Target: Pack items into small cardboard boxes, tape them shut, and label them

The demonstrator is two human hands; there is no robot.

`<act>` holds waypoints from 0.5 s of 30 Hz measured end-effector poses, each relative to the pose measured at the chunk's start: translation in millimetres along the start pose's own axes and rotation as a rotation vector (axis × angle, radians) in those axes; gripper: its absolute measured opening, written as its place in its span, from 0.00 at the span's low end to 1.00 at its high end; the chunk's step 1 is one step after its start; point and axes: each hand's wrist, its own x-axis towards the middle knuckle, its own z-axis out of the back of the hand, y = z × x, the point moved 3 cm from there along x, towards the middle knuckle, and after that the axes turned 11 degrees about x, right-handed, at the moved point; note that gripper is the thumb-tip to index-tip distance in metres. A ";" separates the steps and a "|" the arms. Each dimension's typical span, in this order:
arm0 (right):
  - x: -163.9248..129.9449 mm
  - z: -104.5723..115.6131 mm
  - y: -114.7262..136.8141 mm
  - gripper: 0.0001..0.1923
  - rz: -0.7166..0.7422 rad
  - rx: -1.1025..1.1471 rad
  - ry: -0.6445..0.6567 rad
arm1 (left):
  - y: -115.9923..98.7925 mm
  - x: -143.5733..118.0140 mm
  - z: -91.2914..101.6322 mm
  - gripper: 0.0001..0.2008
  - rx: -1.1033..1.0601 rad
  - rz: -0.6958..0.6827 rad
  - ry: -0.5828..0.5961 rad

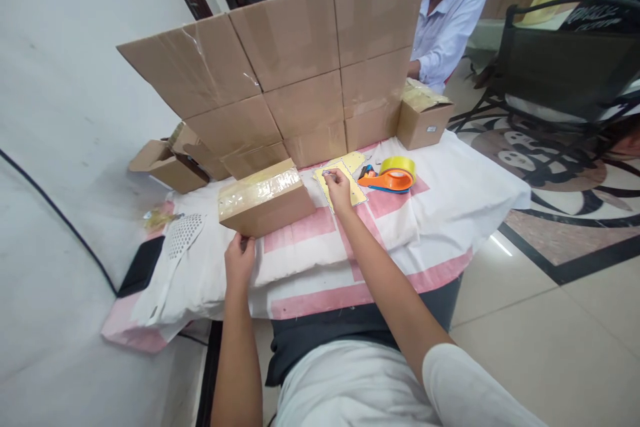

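Note:
A taped cardboard box [263, 198] lies on the white and pink cloth [310, 247] in front of me. My left hand [239, 260] rests against the near corner of that box. My right hand [338, 188] reaches past the box and pinches the edge of a yellow sheet of labels [356, 192] lying on the cloth. Just right of the sheet sits an orange tape dispenser [387, 179] with a roll of yellow tape [399, 165].
A wall of stacked cardboard boxes [295, 73] stands behind the cloth. A smaller box [425, 117] sits at its right end, open boxes [170, 163] at its left. A white swatter [183, 235] lies at left. Another person's sleeve [445, 33] shows behind. A black chair [560, 60] stands right.

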 end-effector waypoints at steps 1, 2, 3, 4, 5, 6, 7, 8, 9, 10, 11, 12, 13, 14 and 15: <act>0.8 1.3 0.8 0.07 0.039 -0.052 -0.015 | -0.5 -0.4 0.2 0.16 -0.002 -0.002 0.001; 1.3 2.8 1.5 0.06 0.065 -0.105 -0.035 | -0.9 -0.8 0.3 0.16 -0.006 -0.003 0.002; 1.4 4.4 2.1 0.06 0.078 -0.154 -0.059 | -1.0 -1.2 0.3 0.16 -0.010 -0.002 0.001; 1.2 6.1 2.7 0.07 0.082 -0.200 -0.082 | -1.0 -1.5 0.2 0.16 -0.015 -0.002 0.000; 0.7 7.5 3.4 0.07 0.083 -0.241 -0.099 | -0.8 -1.6 0.1 0.16 -0.019 -0.001 -0.004; 0.0 8.6 4.5 0.08 0.088 -0.278 -0.111 | -0.4 -1.5 -0.2 0.16 -0.021 -0.001 -0.007; -0.9 9.5 5.9 0.09 0.103 -0.308 -0.123 | 0.2 -1.3 -0.5 0.16 -0.022 -0.004 -0.008; -1.6 9.9 7.6 0.09 0.125 -0.326 -0.135 | 0.9 -0.9 -0.7 0.16 -0.023 -0.007 -0.009; -2.2 9.7 9.0 0.09 0.146 -0.323 -0.141 | 1.7 -0.4 -1.0 0.15 -0.026 -0.010 -0.008; -2.3 8.6 9.5 0.09 0.149 -0.292 -0.126 | 2.4 0.0 -1.3 0.15 -0.029 -0.012 -0.006; -2.1 6.6 8.7 0.09 0.121 -0.231 -0.090 | 3.1 0.4 -1.6 0.15 -0.034 -0.012 -0.004; -1.7 3.6 6.8 0.08 0.067 -0.153 -0.039 | 3.7 0.5 -1.9 0.15 -0.037 -0.012 -0.002; -1.4 0.1 4.2 0.08 -0.001 -0.075 0.016 | 4.0 0.2 -2.3 0.15 -0.039 -0.010 0.000; -1.4 -3.5 1.4 0.07 -0.068 -0.012 0.063 | 4.1 -0.4 -2.9 0.15 -0.038 -0.007 0.001; -1.7 -6.7 -1.0 0.06 -0.123 0.029 0.095 | 3.8 -1.3 -3.5 0.15 -0.033 -0.006 0.002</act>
